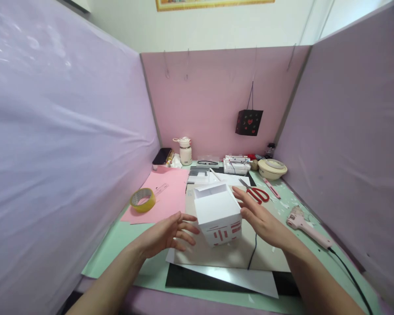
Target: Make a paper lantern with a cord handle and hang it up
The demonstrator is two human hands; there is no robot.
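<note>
So both hands are open, fingers spread: the left hand (170,234) just beside the white paper box (218,214), the right hand (261,218) flat at its other side. The box, with red slits in front, sits on grey card over a mint mat (118,245). Behind it lie red scissors (258,192); left, pink paper (170,192) and yellow tape (143,199), inside purple partition walls (52,153).

a: where does the single view sit?
b: on the person's head, looking forward and down over a pale green desk mat (118,245) from close range.
a: how far does it reach?
b: to the pink back partition wall (213,96) at upper centre; lilac side panels fill the left and right edges, both forearms enter from the bottom of the frame.
</note>
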